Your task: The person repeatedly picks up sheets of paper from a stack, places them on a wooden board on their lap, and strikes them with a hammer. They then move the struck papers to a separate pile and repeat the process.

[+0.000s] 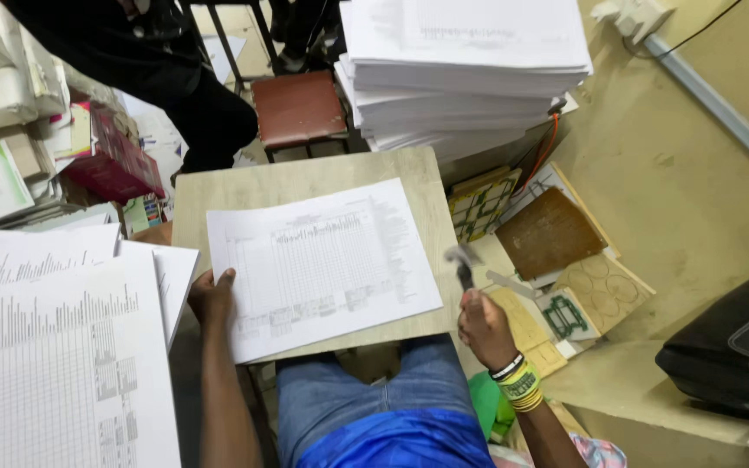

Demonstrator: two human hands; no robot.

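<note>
A thin stack of printed sheets with tables (322, 260) lies on a small wooden desk (305, 178) over my lap. My left hand (211, 296) presses on the stack's near left corner, thumb on the paper. My right hand (485, 328), with several wristbands, is shut on the handle of a small hammer (461, 263) held just off the desk's right edge; its metal head is blurred.
A tall pile of paper (465, 69) stands beyond the desk. More printed sheets (58, 347) lie at my left. A brown stool (298, 108) and a person in dark clothes (166, 78) are behind. Boards and cards (548, 234) litter the floor at right, by a black bag (739, 355).
</note>
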